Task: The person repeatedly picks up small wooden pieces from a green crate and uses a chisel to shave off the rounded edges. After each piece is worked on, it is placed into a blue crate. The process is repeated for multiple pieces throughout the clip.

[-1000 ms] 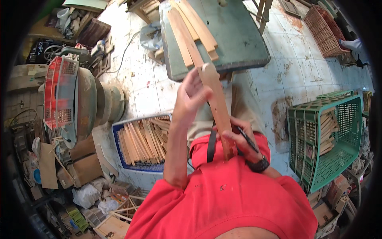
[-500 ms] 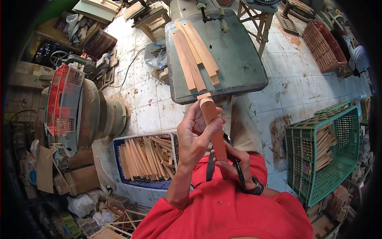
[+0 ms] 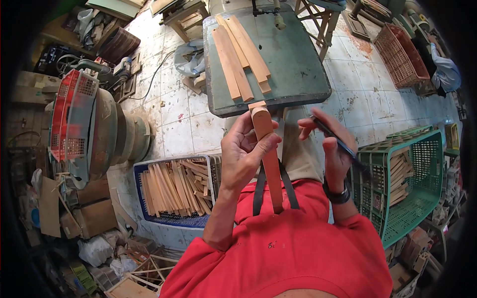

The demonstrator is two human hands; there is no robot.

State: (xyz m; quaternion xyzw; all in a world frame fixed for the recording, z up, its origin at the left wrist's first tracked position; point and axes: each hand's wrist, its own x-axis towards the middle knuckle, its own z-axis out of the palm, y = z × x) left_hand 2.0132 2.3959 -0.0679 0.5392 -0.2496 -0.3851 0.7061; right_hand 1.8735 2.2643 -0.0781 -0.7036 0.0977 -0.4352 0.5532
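A long wooden piece (image 3: 271, 174) with a rounded top end points toward me, its near end against my red shirt. My left hand (image 3: 246, 154) is closed round its upper part, thumb across the face; a small light wood piece (image 3: 257, 105) lies at that end, by the table's edge. My right hand (image 3: 334, 149) is raised to the right, off the wood, gripping a dark, slender pen-like tool (image 3: 323, 126), partly blurred. Several pale slats (image 3: 246, 44) lie on the green-topped table (image 3: 295, 69) ahead of me.
A blue crate (image 3: 139, 196) of slats is low left. A green crate (image 3: 422, 193) with slats stands right, a red crate (image 3: 392, 54) behind it. A machine (image 3: 117, 126) with a red mesh basket (image 3: 67, 111) is left. Someone's blue-clad arm (image 3: 444, 74) shows far right.
My right hand has left the lower part of the wooden piece and moved up and to the right with the dark tool. My left hand still holds the piece, which now stands more upright in view.
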